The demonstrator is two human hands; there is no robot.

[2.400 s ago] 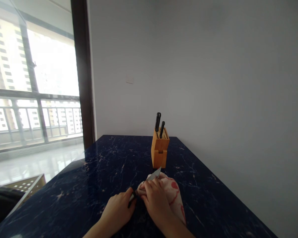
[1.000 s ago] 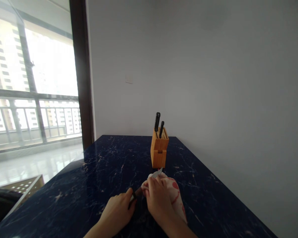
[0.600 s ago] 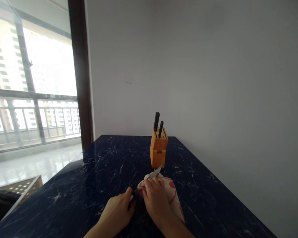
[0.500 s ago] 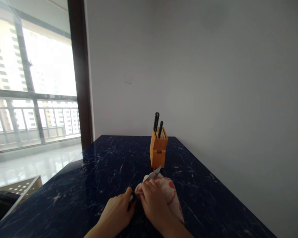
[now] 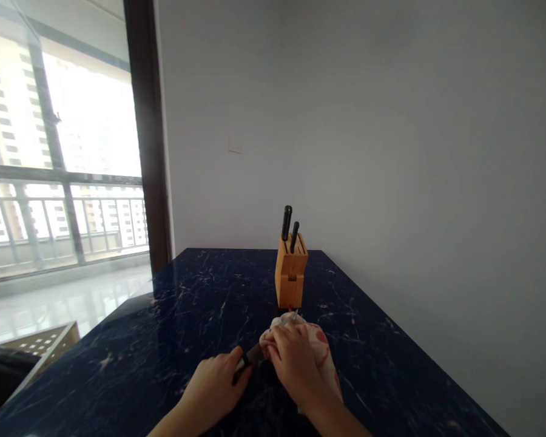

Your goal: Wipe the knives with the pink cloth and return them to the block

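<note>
My left hand (image 5: 216, 382) is closed around the dark handle of a knife (image 5: 256, 353), whose blade points away and to the right. My right hand (image 5: 296, 361) grips a white cloth with red patterns (image 5: 321, 347), folded over the blade. Only the blade's tip and a stretch near the handle show; the cloth and fingers hide the middle. Just beyond the tip stands a wooden knife block (image 5: 291, 279), with two black-handled knives (image 5: 287, 223) upright in its slots.
Everything rests on a dark blue marbled table (image 5: 200, 297). A grey wall (image 5: 414, 182) runs along the right and back. To the left are a glass door (image 5: 64, 152) and a beige perforated crate (image 5: 50, 346) with something dark beside it.
My right hand and the cloth have slid along the blade toward the tip, away from my left hand. More blade shows near the handle, less at the tip.
</note>
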